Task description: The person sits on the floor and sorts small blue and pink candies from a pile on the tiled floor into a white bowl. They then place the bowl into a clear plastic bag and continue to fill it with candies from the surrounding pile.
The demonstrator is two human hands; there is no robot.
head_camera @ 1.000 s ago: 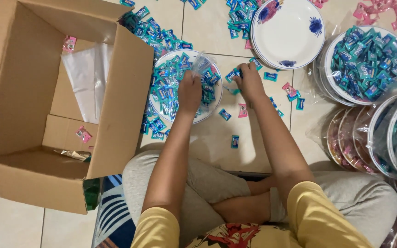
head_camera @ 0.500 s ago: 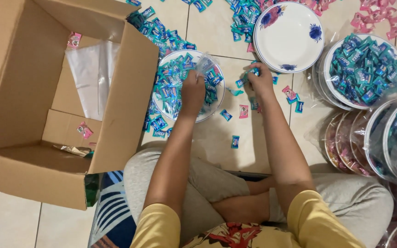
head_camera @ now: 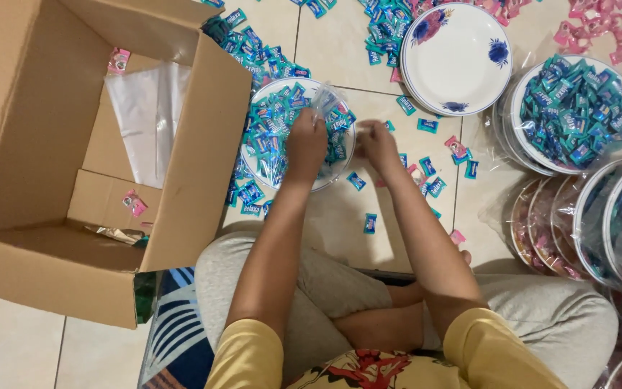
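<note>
A white plate (head_camera: 276, 88) heaped with small blue-wrapped candies sits on the tiled floor, covered by a clear plastic bag (head_camera: 325, 97). My left hand (head_camera: 306, 140) rests on the plate's right side, fingers pinching the plastic. Just right of the plate's rim my right hand (head_camera: 378, 142) hovers, fingers curled; whether it holds a candy or the plastic I cannot tell. Loose blue and pink candies (head_camera: 426, 167) lie scattered on the floor around both hands.
An open cardboard box (head_camera: 203, 144) stands at the left, holding a clear plastic sheet (head_camera: 149, 115) and two pink candies. An empty flowered plate (head_camera: 462, 57) lies beyond; bagged plates of candies (head_camera: 574, 112) crowd the right side. My crossed legs are below.
My right hand has moved left, from the loose candies toward the plate's rim. The left hand stayed on the plate, gripping the plastic.
</note>
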